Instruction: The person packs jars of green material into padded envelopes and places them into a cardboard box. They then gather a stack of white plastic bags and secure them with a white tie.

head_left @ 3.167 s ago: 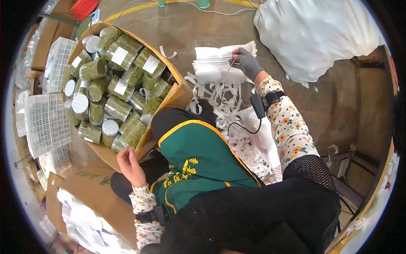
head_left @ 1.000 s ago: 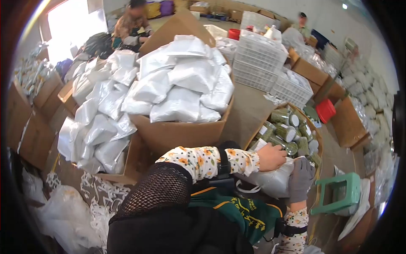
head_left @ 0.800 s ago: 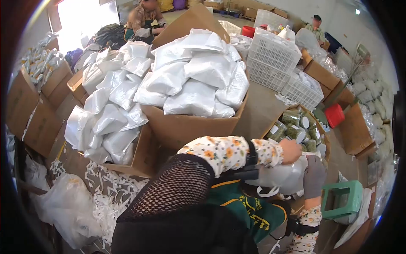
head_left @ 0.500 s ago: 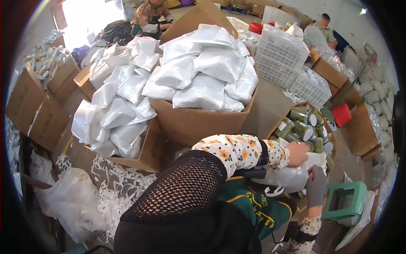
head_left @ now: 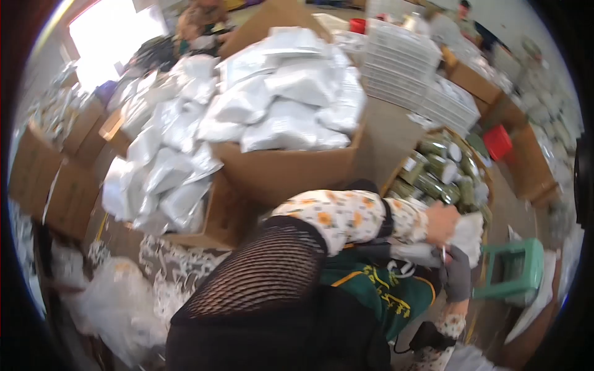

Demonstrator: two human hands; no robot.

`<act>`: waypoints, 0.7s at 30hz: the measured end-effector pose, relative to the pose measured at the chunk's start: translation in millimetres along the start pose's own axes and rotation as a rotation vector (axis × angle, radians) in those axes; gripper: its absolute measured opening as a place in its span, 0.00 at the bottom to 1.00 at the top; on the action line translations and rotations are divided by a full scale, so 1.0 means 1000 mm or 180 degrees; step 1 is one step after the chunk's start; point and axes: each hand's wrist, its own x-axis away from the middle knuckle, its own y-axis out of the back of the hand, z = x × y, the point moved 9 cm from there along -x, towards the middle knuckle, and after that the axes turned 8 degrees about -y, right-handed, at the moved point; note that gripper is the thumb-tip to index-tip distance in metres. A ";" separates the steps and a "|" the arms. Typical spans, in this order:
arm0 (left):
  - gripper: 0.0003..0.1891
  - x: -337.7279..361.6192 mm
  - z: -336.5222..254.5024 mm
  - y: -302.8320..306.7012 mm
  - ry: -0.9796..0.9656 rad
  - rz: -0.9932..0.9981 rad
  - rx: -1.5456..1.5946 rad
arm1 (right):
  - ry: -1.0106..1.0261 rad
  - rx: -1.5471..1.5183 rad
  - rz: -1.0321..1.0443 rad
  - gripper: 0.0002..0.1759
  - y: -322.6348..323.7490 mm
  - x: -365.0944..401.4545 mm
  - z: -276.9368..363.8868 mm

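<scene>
A white plastic bag [head_left: 465, 238] lies beside both hands, at the near edge of a carton [head_left: 387, 184] of lidded jars with green contents [head_left: 438, 185]. My left hand [head_left: 440, 222], bare below a flowered sleeve, is closed on the top of the bag; its fingertips are partly hidden. My right hand [head_left: 456, 273], in a grey glove, is just below, its fingers closed round the bag's near edge, where a small white piece [head_left: 443, 253] sticks up. Motion blurs the details.
Cartons [head_left: 284, 176] heaped with silvery-white pouches [head_left: 291, 123] stand ahead and left. White crates [head_left: 399, 62], a red container [head_left: 497, 142] and a green stool [head_left: 510, 269] are on the right. Paper strips [head_left: 179, 266] and a clear bag [head_left: 114, 303] lie lower left. Two people sit further back.
The view has shifted. Both hands have come closer together, and the bag between them looks more bunched, with its white part now to the right of my left hand.
</scene>
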 end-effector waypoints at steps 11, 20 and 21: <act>0.12 0.000 0.025 -0.003 -0.0127 0.0723 0.1119 | -0.1183 -0.1347 0.0661 0.16 -0.003 -0.013 -0.002; 0.08 0.001 0.022 -0.011 -0.0125 0.0553 0.1665 | -0.1074 -0.1604 0.0085 0.17 0.011 -0.024 -0.050; 0.07 0.002 0.024 -0.016 -0.0050 0.0700 0.1577 | -0.1080 -0.1681 0.0017 0.17 0.011 -0.022 -0.048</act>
